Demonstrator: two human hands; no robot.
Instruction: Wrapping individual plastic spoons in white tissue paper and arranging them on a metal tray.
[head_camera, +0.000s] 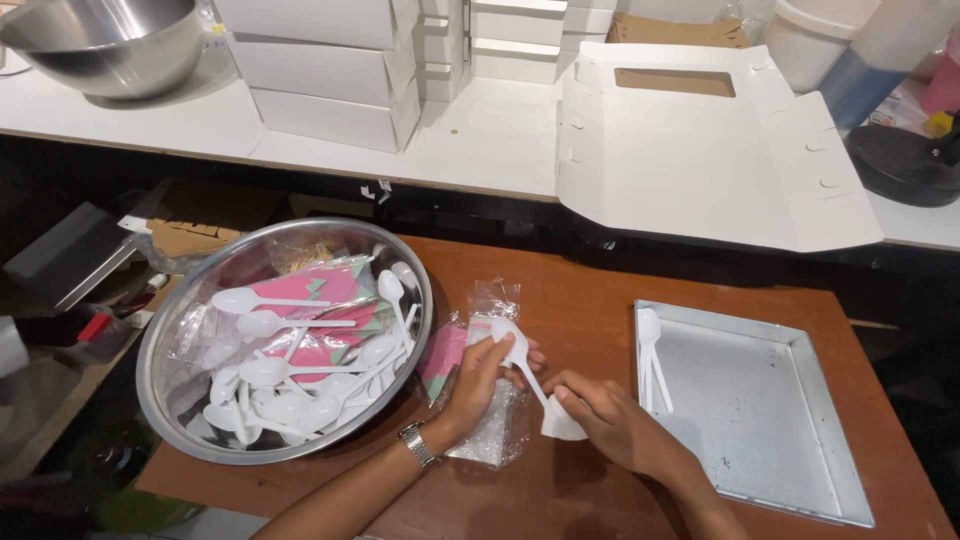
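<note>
Left hand (485, 375): closed on spoon (520, 355). Right hand (610, 420): pinching napkin (562, 425), possibly folded. Beside: bowl (170, 340), tray (800, 345).

Both forearms are bare with no sleeves showing, and the left hand (478, 385) has a silver metal-link wristwatch (418, 443) at its wrist.
</note>
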